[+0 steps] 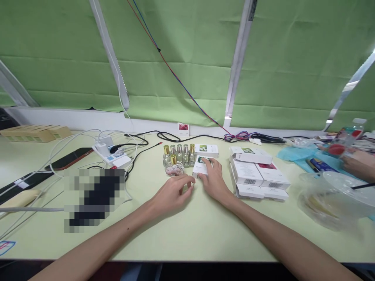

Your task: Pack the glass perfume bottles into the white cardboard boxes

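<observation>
My right hand [216,180] lies over a small white carton [199,168] with a green picture, its fingers on the top and the thumb at the near edge. To the left, my left hand [175,191] hovers or rests near the table, fingers loosely curled, a gap between thumb and fingers, nothing visible in it. Just beyond it stands an oval perfume bottle [174,168] with a gold cap. Several slim glass perfume bottles [179,155] with gold or silver caps stand in a row behind. Another white carton [211,150] lies beside them.
White cartons [258,173] are stacked on the right. A power strip [115,158] with tangled cables and phones [70,158] lies left. A clear plastic container [331,203] and a blue bag [301,154] are at far right, near another person's hand [359,166]. A picture card [183,129] leans against the wall.
</observation>
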Motion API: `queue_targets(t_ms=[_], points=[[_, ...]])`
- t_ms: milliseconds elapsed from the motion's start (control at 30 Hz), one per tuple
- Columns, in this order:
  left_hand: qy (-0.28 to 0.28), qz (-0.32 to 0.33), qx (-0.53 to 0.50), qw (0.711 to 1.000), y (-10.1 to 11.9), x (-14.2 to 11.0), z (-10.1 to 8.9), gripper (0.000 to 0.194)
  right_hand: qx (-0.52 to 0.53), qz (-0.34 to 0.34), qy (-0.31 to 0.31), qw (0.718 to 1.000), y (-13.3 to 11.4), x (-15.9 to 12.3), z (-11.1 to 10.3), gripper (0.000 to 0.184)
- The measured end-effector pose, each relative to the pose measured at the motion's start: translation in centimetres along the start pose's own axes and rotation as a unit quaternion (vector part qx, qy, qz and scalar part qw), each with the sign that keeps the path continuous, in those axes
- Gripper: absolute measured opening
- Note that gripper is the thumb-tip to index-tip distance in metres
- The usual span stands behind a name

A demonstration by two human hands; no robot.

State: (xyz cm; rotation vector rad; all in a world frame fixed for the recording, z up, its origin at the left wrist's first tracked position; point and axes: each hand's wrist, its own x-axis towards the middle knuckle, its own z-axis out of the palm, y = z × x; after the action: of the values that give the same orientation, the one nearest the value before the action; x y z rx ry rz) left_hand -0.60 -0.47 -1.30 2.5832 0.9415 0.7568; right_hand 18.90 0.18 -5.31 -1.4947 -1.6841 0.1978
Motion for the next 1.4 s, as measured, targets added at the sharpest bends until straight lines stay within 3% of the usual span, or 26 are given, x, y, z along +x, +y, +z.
queue_targets(t_ms=[367, 667, 867, 1400], points=[[0.000, 0.006, 0.004, 1.000, 0.2, 0.1, 0.0, 0.022, -0.034, -0.006, 0.005, 0.999, -0.3, -0.1, 0.0, 0.053], [0.017, 0.033, 0.017, 0.999, 0.2, 0.0, -0.1, 0.020, -0.116, 0.031, -0.093, 0.988, -1.9, -0.1, -1.5, 0.064], [0.017, 0.031, 0.024, 0.999, 0.2, 0.1, -0.2, 0.019, -0.169, 0.058, -0.110, 0.978, -2.2, 0.1, -2.4, 0.061], [-0.010, 0.027, 0.010, 1.000, 0.8, 0.0, -0.3, 0.019, -0.351, 0.057, -0.187, 0.916, -5.2, 1.4, -4.8, 0.039]])
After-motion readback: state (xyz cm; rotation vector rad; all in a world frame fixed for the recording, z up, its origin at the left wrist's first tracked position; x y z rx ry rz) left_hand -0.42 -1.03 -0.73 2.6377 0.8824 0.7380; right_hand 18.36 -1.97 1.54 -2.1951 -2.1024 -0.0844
